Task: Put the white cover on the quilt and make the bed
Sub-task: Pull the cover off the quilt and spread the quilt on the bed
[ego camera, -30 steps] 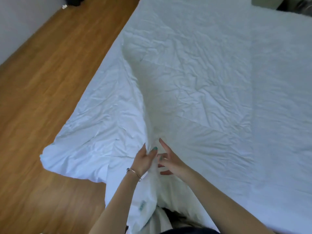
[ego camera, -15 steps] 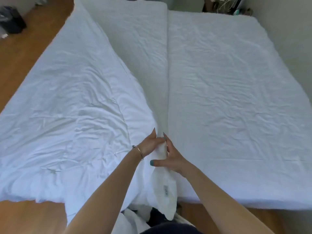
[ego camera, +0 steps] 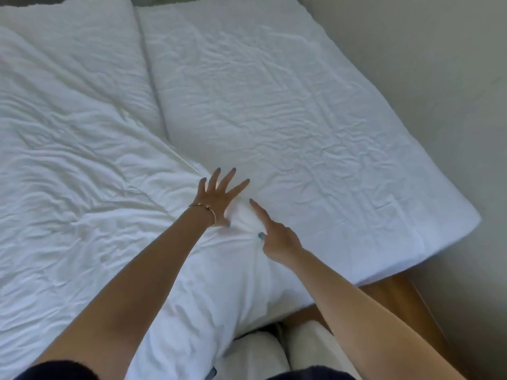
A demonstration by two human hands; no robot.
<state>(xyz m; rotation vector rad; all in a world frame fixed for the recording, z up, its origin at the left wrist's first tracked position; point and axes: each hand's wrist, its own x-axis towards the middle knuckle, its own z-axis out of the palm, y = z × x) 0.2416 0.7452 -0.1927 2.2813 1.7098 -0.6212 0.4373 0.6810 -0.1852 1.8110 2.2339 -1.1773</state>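
Crumpled white fabric quilt in its cover (ego camera: 82, 204) over the bed's left half, its corner at the near edge, left hand (ego camera: 219, 198) flat on that corner with fingers spread wide, right hand (ego camera: 277, 237) just beside, index finger straight and touching the fabric, other fingers hidden, bare white mattress sheet (ego camera: 288, 105) on the right half

Two hands (ego camera: 219, 198) (ego camera: 274, 237), one quilt (ego camera: 82, 201), two mattresses (ego camera: 288, 111) (ego camera: 82, 50), one bracelet (ego camera: 204, 208).

— The crumpled white cloth quilt cover (ego camera: 82, 215)?
— Matt, soft, heavily creased. The white fabric bed sheet (ego camera: 288, 105) on the right is matt too, with finer wrinkles.
— And the thin gold metal bracelet (ego camera: 204, 208)?
— Shiny. The brown wooden floor (ego camera: 397, 300) looks smooth, slightly glossy.
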